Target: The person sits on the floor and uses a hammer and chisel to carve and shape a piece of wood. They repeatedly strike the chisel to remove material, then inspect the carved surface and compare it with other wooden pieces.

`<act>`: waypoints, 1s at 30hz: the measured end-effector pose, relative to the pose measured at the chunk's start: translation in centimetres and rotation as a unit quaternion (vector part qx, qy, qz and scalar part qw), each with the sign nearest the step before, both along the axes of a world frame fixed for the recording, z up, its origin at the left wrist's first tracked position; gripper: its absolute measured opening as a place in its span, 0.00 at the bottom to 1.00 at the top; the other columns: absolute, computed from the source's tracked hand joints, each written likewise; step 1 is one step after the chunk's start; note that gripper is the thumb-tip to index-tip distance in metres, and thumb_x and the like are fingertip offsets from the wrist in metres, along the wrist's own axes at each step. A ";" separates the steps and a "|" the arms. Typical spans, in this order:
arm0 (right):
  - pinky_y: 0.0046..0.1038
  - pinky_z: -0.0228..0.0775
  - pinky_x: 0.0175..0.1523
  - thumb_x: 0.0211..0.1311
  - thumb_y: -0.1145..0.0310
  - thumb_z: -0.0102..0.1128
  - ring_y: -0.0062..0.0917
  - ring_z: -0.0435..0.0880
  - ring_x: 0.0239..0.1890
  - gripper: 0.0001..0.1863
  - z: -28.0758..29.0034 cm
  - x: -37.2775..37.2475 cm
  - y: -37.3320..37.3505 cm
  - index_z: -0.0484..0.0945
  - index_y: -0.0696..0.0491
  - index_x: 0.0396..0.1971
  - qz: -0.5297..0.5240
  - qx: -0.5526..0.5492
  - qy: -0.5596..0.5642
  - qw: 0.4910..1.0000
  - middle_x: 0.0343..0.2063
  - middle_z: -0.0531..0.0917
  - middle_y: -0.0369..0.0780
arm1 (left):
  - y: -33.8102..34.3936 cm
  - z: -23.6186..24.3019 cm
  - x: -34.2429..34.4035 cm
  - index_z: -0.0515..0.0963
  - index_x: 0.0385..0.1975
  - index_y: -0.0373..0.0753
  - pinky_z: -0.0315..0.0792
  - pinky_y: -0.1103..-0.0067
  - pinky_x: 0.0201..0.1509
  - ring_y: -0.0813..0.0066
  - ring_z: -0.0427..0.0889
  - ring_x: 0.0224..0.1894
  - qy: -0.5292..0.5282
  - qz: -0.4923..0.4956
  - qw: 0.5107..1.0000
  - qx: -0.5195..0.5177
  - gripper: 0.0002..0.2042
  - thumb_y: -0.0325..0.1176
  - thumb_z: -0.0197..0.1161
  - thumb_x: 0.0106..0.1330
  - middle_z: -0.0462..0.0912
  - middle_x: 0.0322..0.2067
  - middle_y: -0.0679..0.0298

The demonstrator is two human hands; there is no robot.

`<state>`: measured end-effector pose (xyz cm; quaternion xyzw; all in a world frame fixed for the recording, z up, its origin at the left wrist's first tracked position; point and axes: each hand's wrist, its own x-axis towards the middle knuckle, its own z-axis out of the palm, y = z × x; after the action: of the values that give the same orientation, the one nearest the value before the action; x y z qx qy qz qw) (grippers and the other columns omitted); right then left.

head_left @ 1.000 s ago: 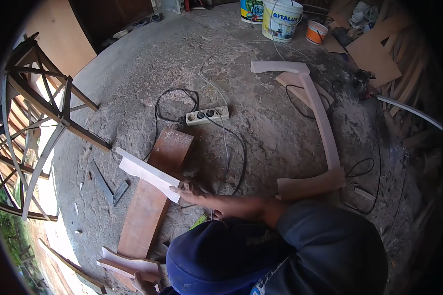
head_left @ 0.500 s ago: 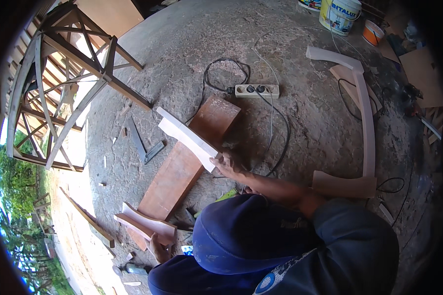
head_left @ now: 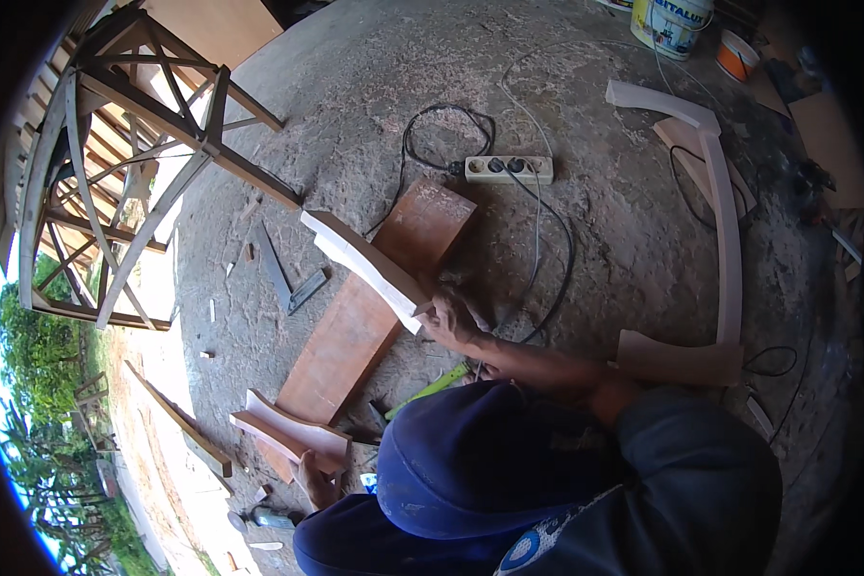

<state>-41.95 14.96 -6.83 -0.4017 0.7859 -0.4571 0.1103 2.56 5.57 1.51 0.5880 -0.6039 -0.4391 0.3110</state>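
My right hand [head_left: 451, 322] is closed around the near end of a pale curved wooden piece [head_left: 363, 264], which slants up to the left above a reddish-brown plank [head_left: 341, 353] on the floor. At the plank's near end lie curved wooden pieces [head_left: 293, 437], side by side, their ends close to my knees. My left hand [head_left: 317, 478] grips their right end, its fingertips partly hidden by the wood. Between plank and knee a yellow-green strip-shaped object [head_left: 440, 383] shows, partly covered by my leg.
A carpenter's square [head_left: 286, 278] lies left of the plank. Beyond it sits a power strip [head_left: 509, 170] with plugged-in cables. Long curved wooden parts [head_left: 725, 230] lie on the right. A wooden frame [head_left: 154, 134] stands at left; buckets [head_left: 672, 27] are at the far right.
The wooden piece in my right hand has rolled about its length, and more of its upper side face shows. My left hand keeps its hold. The whole view has shifted slightly.
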 end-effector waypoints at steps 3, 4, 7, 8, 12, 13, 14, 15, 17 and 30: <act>0.41 0.78 0.41 0.61 0.63 0.62 0.45 0.83 0.39 0.37 -1.7 0.5 -0.6 0.61 0.55 0.70 0.020 0.003 -0.031 0.999 0.39 0.81 0.53 | 0.0 0.2 0.6 0.61 0.67 0.34 0.74 0.62 0.53 0.48 0.77 0.51 -0.012 0.002 1.000 -0.007 0.39 0.36 0.71 0.55 0.75 0.53 0.48; 0.41 0.78 0.41 0.61 0.62 0.62 0.45 0.83 0.39 0.35 -2.1 1.0 -1.2 0.63 0.55 0.68 0.014 -0.024 0.015 0.999 0.40 0.81 0.54 | 0.0 0.3 1.1 0.61 0.67 0.34 0.74 0.62 0.53 0.48 0.77 0.51 -0.017 0.005 1.000 -0.009 0.39 0.36 0.71 0.55 0.75 0.54 0.48; 0.42 0.78 0.41 0.62 0.60 0.62 0.46 0.83 0.38 0.30 -8.4 -2.2 0.4 0.67 0.54 0.62 -0.061 -0.108 0.288 0.950 0.40 0.81 0.55 | -0.5 -0.9 -2.8 0.61 0.67 0.34 0.73 0.62 0.54 0.48 0.77 0.52 -0.003 -0.036 0.999 -0.005 0.39 0.35 0.71 0.54 0.75 0.54 0.47; 0.43 0.77 0.41 0.62 0.59 0.62 0.46 0.83 0.38 0.29 -9.3 -3.3 1.1 0.69 0.54 0.60 -0.069 -0.115 0.366 0.921 0.39 0.81 0.55 | -0.5 -1.4 -3.8 0.61 0.67 0.34 0.73 0.62 0.54 0.47 0.76 0.52 0.002 -0.046 0.999 -0.004 0.39 0.35 0.71 0.54 0.75 0.54 0.47; 0.39 0.78 0.39 0.63 0.49 0.61 0.41 0.85 0.32 0.26 0.3 0.5 -0.6 0.77 0.60 0.45 0.076 0.061 -0.184 0.978 0.30 0.84 0.50 | 0.5 0.4 2.2 0.62 0.67 0.34 0.72 0.61 0.56 0.47 0.76 0.52 -0.045 -0.001 0.998 -0.034 0.40 0.34 0.72 0.53 0.75 0.54 0.47; 0.37 0.78 0.38 0.63 0.47 0.62 0.38 0.85 0.30 0.26 0.7 -0.5 0.0 0.79 0.60 0.39 0.030 0.066 -0.178 0.981 0.27 0.84 0.49 | 0.4 -0.1 1.1 0.62 0.67 0.34 0.72 0.61 0.56 0.46 0.76 0.52 -0.041 -0.013 0.999 -0.033 0.40 0.34 0.72 0.53 0.75 0.55 0.47; 0.35 0.78 0.36 0.64 0.45 0.63 0.36 0.86 0.27 0.27 1.2 -0.9 0.3 0.81 0.60 0.34 -0.011 0.069 -0.175 0.982 0.24 0.85 0.47 | 0.3 -0.3 0.7 0.62 0.67 0.34 0.71 0.61 0.56 0.46 0.76 0.53 -0.041 -0.019 0.998 -0.036 0.40 0.34 0.72 0.53 0.75 0.55 0.47; 0.35 0.78 0.36 0.63 0.45 0.63 0.36 0.86 0.28 0.27 1.8 -1.1 0.6 0.81 0.60 0.33 -0.013 0.063 -0.168 0.984 0.25 0.85 0.48 | 0.4 -0.6 0.5 0.62 0.68 0.34 0.71 0.61 0.57 0.46 0.76 0.53 -0.043 -0.024 0.998 -0.039 0.40 0.33 0.73 0.53 0.75 0.55 0.47; 0.36 0.78 0.36 0.63 0.45 0.63 0.37 0.86 0.28 0.27 2.5 -1.5 1.3 0.81 0.60 0.33 -0.016 0.050 -0.152 0.987 0.25 0.85 0.49 | 0.4 -0.9 0.1 0.62 0.68 0.34 0.71 0.61 0.57 0.46 0.76 0.53 -0.050 -0.034 0.997 -0.046 0.41 0.33 0.73 0.52 0.75 0.55 0.47; 0.34 0.80 0.40 0.61 0.52 0.69 0.32 0.88 0.33 0.30 3.2 -0.6 1.7 0.75 0.66 0.46 0.051 -0.101 -0.507 0.854 0.36 0.87 0.47 | 1.0 -1.1 1.0 0.63 0.68 0.35 0.67 0.59 0.62 0.43 0.74 0.55 -0.132 -0.089 0.976 -0.148 0.43 0.30 0.75 0.49 0.75 0.56 0.46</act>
<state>-42.51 16.63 -3.65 -0.1631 0.5488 -0.6678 0.4757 3.57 6.58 0.46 0.5320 -0.7478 -0.2893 0.2722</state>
